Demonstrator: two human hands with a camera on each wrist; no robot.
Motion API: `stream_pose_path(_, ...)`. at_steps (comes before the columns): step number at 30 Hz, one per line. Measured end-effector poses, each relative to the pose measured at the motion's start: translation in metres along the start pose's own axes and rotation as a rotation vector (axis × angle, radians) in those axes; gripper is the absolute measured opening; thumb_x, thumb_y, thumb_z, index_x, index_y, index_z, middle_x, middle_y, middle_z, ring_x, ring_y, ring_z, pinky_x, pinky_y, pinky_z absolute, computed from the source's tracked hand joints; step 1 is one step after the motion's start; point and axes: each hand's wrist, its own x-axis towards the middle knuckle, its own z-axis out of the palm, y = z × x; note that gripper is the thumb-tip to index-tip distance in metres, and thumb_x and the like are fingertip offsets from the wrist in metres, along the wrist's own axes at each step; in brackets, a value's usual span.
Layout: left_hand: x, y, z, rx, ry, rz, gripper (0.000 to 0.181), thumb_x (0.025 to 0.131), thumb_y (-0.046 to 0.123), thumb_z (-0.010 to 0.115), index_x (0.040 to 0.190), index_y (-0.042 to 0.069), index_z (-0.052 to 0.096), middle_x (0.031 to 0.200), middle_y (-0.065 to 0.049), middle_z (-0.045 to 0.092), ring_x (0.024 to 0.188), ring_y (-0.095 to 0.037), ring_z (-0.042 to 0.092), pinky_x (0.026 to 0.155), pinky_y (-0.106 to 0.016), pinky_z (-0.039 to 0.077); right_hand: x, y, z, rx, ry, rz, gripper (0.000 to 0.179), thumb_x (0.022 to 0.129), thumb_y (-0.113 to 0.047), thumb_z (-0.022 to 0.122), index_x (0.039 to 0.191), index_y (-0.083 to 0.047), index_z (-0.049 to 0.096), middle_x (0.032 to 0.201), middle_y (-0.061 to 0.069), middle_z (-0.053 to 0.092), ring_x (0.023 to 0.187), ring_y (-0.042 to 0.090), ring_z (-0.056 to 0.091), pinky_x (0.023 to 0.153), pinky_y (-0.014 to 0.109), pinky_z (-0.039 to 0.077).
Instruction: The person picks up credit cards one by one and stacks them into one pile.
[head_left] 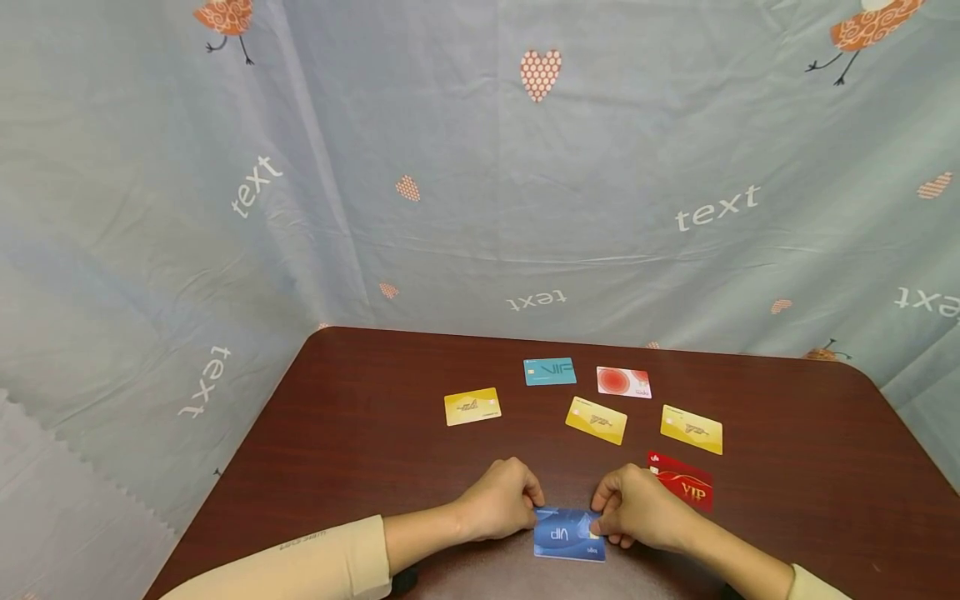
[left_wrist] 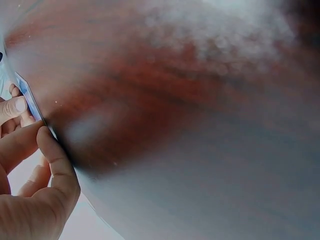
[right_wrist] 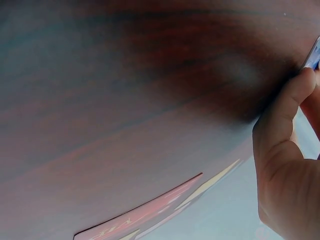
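Note:
A blue VIP card (head_left: 562,546) lies near the front of the table, its print upside down from my side. My left hand (head_left: 497,502) pinches its left edge between thumb and forefinger, shown close in the left wrist view, where only a narrow slice of the card (left_wrist: 31,99) appears. At the opposite edge my right hand (head_left: 637,510) grips the card, with the thumb over its chip side. Just beyond the right hand is a red VIP card (head_left: 686,483), partly hidden behind that hand.
Farther back on the dark wooden table (head_left: 360,433) lie a teal card (head_left: 550,372), a white card with a red circle (head_left: 622,382), and yellow cards at left (head_left: 472,407), middle (head_left: 596,420) and right (head_left: 692,429). A patterned curtain (head_left: 450,242) hangs behind the table.

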Motion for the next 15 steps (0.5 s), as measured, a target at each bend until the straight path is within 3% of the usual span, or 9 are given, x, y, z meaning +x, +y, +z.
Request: stream_pose_path(15, 0.0011, 0.0013, -0.0015, 0.004, -0.006, 0.01, 0.019, 0.072, -0.018, 0.075, 0.08, -0.001, 0.078, 0.066, 0.004, 0.066, 0.057, -0.002, 0.047, 0.053, -0.017, 0.042, -0.0009, 0.0019, 0.0003, 0.004, 0.013, 0.0, 0.017, 0.083, -0.001, 0.086, 0.082, -0.002, 0.069, 0.065, 0.003, 0.064, 0.053, 0.015, 0.064, 0.047, 0.028, 0.057)
